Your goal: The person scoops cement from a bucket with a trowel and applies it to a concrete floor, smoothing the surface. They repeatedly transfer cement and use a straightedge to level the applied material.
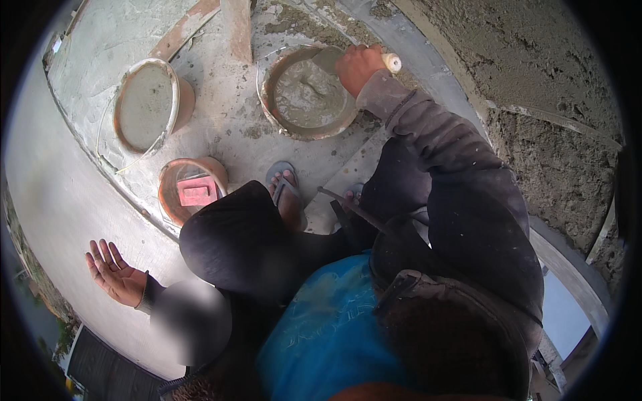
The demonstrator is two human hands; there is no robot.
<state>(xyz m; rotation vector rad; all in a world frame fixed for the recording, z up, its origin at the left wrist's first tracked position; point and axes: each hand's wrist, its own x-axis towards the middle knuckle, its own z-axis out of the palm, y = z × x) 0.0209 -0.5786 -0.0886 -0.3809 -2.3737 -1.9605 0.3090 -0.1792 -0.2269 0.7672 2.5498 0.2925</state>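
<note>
My right hand (361, 65) is wrapped round the pale handle of a trowel (326, 59). The trowel's grey blade reaches over the far right part of a round bucket (269, 100), against the wet grey mortar (304, 93) inside. How deep the blade sits is hard to see. Out to the left, my left hand (117, 275) is held open with its palm showing and fingers apart, touching nothing visible. Nearest to it stands a smaller orange-brown bucket (217, 170) with a red rectangular float (198, 192) in it.
Another bucket (184, 100) at the far left holds grey liquid or thin mortar, its wire handle hanging down. Wooden boards (235, 30) lie beyond. A rough mortar-coated wall (542, 160) rises on the right. My sandalled foot (284, 177) stands between the buckets on the splattered floor (234, 127).
</note>
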